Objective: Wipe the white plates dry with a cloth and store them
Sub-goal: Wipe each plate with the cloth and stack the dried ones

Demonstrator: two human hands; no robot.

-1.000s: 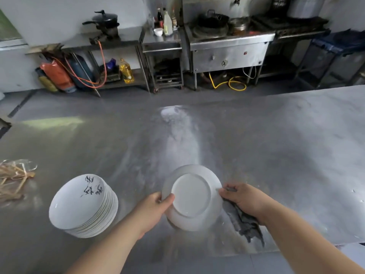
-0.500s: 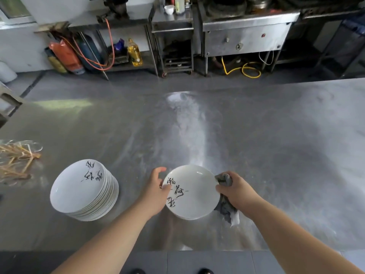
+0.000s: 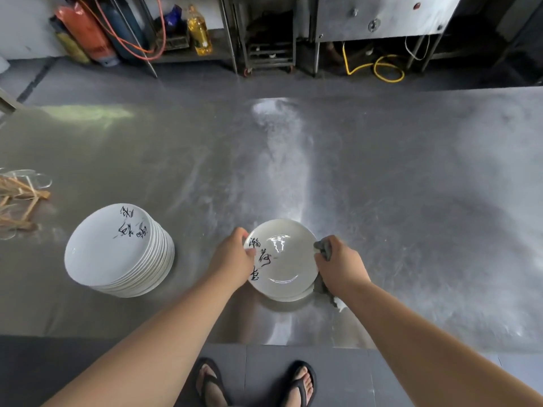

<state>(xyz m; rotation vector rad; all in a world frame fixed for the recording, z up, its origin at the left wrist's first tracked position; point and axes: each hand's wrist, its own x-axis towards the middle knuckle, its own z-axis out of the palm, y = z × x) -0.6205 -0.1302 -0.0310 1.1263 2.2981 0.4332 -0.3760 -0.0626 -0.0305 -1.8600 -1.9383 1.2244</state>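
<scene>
White plate (image 3: 283,259) sat face-up between your hands, near the table (image 3: 411,201) front edge. Your left hand (image 3: 232,259) pinched its left rim, thumb on the face. Your right hand (image 3: 340,265) gripped the grey cloth (image 3: 321,249) against the right rim. The plate stack (image 3: 117,248) lay well apart to the left, so I'd judge the left hand nearer for stowing.

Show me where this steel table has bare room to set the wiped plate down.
Bare steel table runs wide beyond and right of the held plate. A narrower free strip lies between that plate and the plate stack. Crowded: the left edge, where the stack sits near the wooden sticks.
</scene>
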